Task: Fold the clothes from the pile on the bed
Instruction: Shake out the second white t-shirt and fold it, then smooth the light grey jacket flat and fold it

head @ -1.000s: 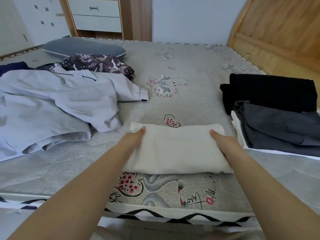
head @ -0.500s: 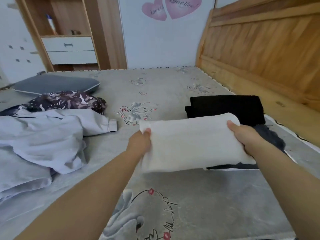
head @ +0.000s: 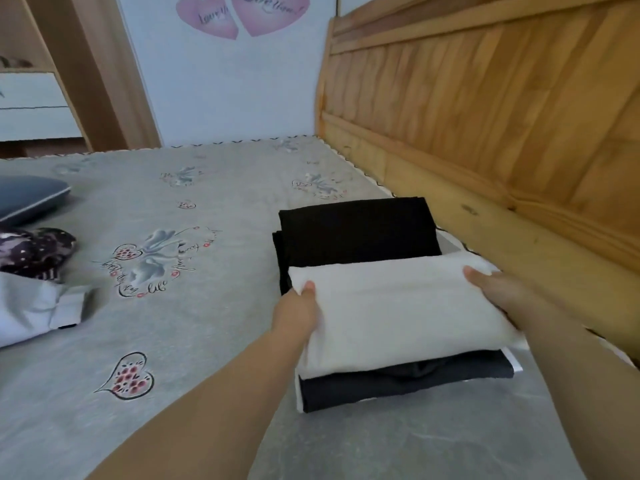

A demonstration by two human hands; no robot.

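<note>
Folded white garment (head: 394, 313) held at both ends: left hand (head: 297, 313) gripping left end, thumb on top, fingers hidden beneath; right hand (head: 502, 296) gripping right end likewise. Garment set atop dark grey folded garment (head: 408, 382), near bed's right edge by wooden headboard (head: 502, 116). Black folded garment (head: 356, 230) just behind stack. Unfolded pale clothes (head: 31, 306) seen at mattress (head: 173, 341) left edge.
</note>
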